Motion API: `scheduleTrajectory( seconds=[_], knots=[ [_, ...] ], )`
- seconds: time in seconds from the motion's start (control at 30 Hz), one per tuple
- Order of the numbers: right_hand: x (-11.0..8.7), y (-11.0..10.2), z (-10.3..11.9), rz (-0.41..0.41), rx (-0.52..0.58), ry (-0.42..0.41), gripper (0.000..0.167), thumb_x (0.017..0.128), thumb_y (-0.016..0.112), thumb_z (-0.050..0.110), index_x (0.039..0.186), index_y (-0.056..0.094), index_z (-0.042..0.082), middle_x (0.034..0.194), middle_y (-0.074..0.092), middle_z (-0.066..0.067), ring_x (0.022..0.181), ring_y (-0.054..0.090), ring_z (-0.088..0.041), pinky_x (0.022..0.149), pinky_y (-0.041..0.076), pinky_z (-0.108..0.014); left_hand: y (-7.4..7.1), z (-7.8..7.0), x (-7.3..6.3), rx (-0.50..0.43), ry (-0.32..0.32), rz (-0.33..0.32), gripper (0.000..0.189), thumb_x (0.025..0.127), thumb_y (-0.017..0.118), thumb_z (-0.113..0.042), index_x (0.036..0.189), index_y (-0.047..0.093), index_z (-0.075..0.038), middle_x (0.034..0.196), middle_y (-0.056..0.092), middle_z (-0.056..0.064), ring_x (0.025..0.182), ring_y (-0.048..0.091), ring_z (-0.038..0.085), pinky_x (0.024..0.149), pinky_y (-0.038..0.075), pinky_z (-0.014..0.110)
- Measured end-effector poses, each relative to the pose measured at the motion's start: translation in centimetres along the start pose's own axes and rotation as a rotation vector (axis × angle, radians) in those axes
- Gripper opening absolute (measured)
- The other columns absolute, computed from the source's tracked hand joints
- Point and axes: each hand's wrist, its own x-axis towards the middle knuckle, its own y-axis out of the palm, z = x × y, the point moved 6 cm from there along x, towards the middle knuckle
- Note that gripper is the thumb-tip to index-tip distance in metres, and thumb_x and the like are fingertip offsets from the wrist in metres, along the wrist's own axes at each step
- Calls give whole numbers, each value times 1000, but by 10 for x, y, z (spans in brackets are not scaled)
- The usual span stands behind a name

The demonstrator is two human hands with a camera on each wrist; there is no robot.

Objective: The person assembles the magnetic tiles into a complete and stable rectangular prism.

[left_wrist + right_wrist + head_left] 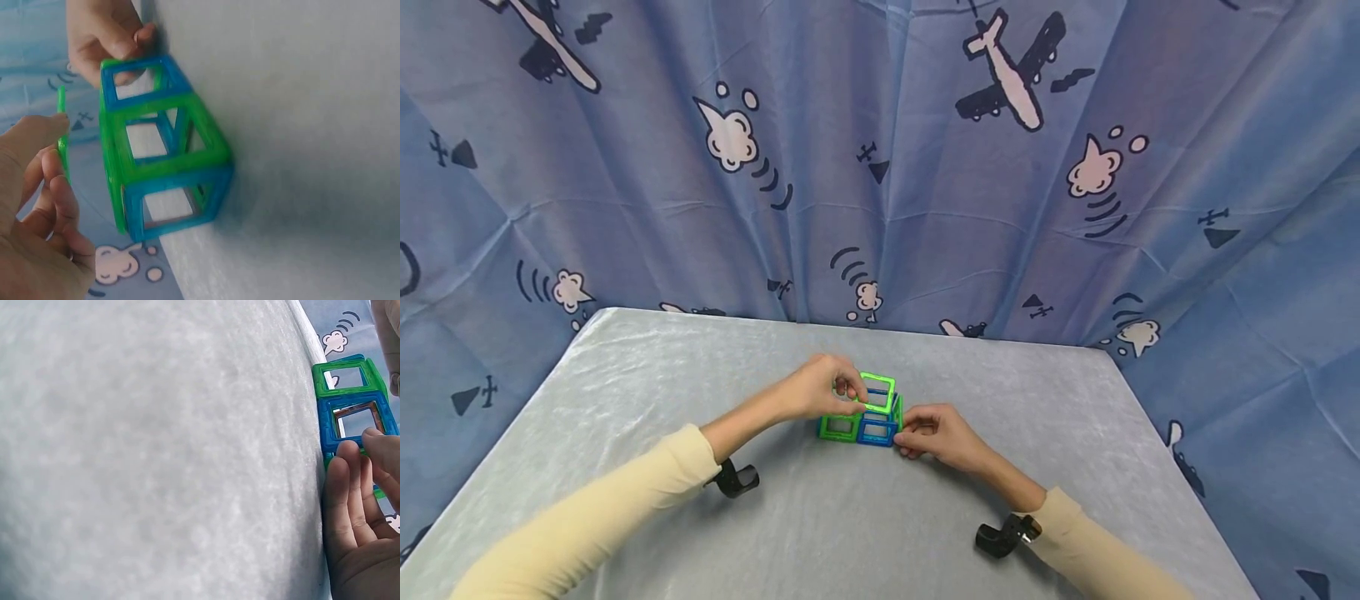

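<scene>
A low box-like structure of blue and green square magnetic tiles [187,164] stands on the table. My left hand [823,387] holds a single green square tile [877,377] above it, pinched between thumb and fingers. In the left wrist view that tile [63,153] appears edge-on, apart from the structure's green top. At the right end of the structure, my right hand [943,437] grips its edge. The right wrist view shows the thumb on a blue tile [325,422] and the fingers along the side. Part of the structure's back is hidden behind the left hand.
A pale cloth-covered table [850,517] extends around the structure. Behind it hangs a blue curtain [820,167] printed with airplanes and clouds. Black wrist cameras sit below the left wrist [735,481] and the right wrist [1000,540].
</scene>
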Motion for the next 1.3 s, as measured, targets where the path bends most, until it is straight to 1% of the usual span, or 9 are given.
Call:
scheduleTrajectory(
  seconds=[0.13,0.27,0.4,0.6,0.73,0.87,1.1,1.3],
  knots=[
    [0,0,-1,0,-2,1,15,96,68,-2,108,68,-12,90,69,-26,76,69,-22,69,60,-38,9,-5,2,39,-2,17,9,83,86,-9,83,78,-13,77,60,-8,73,56,7,67,51,25],
    [0,0,-1,-3,-9,3,15,96,68,-2,108,68,-12,91,70,-24,77,70,-22,69,60,-38,16,-8,3,66,-37,20,10,83,86,-10,81,77,-13,77,59,-7,71,54,7,64,49,25],
    [0,0,-1,-6,-7,11,16,96,68,-2,109,68,-11,91,70,-24,78,70,-22,70,60,-38,20,-6,4,84,-83,12,11,84,86,-13,80,76,-14,78,59,-6,71,53,8,64,47,25],
    [0,0,-2,-7,-8,6,15,96,68,-2,108,68,-12,91,70,-23,77,70,-21,70,60,-38,25,-3,4,76,-115,10,13,83,87,-13,78,76,-16,79,61,-3,72,55,10,63,47,25],
    [0,0,-2,-8,-6,2,15,96,68,-2,107,68,-12,90,70,-23,76,70,-21,69,60,-37,28,-1,4,76,-123,7,14,82,88,-13,77,75,-17,78,61,-6,72,56,11,62,47,25],
    [0,0,-2,-10,-8,5,14,96,68,-2,107,69,-11,90,70,-24,76,70,-21,69,60,-37,28,0,3,83,-116,4,14,82,88,-13,77,75,-17,75,61,-9,71,56,9,62,47,25],
    [0,0,-1,-9,-14,9,13,96,68,-3,107,69,-11,90,69,-25,76,69,-22,69,60,-38,29,-1,3,114,-103,9,13,83,88,-14,78,75,-17,78,62,-9,71,56,7,63,48,26],
    [1,0,-1,-8,-12,15,13,96,67,-5,108,68,-11,91,69,-26,77,69,-22,69,60,-38,28,-2,4,116,-91,16,12,83,88,-14,80,76,-17,78,62,-8,71,55,7,63,47,26]
  ],
)
